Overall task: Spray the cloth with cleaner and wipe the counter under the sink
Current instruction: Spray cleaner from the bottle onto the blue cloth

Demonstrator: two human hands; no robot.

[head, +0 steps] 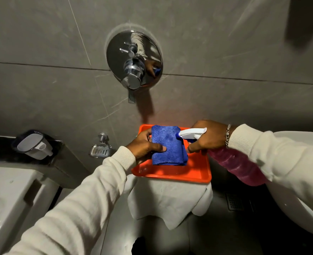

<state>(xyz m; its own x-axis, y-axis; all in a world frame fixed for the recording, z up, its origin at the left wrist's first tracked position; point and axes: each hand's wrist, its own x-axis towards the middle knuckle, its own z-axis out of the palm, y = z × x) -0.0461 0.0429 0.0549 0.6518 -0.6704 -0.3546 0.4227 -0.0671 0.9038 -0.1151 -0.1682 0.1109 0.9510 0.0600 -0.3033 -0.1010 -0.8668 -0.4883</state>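
A folded blue cloth (167, 145) is held up over an orange tray (172, 173). My left hand (144, 146) grips the cloth's left edge, thumb across its front. My right hand (209, 138) holds a spray bottle of pink cleaner (238, 165) by the neck, fingers at the trigger. The bottle's white nozzle (188, 133) points left and almost touches the cloth's upper right corner. A darker spot shows on the cloth near the nozzle.
The tray rests on a stand draped in white fabric (170, 197). A chrome wall mixer (133, 61) is on the grey tiles above. A white sink (6, 199) is at left, a chrome soap dish (99, 150) on the wall, a white basin (299, 208) at right, a floor drain (238, 201) below.
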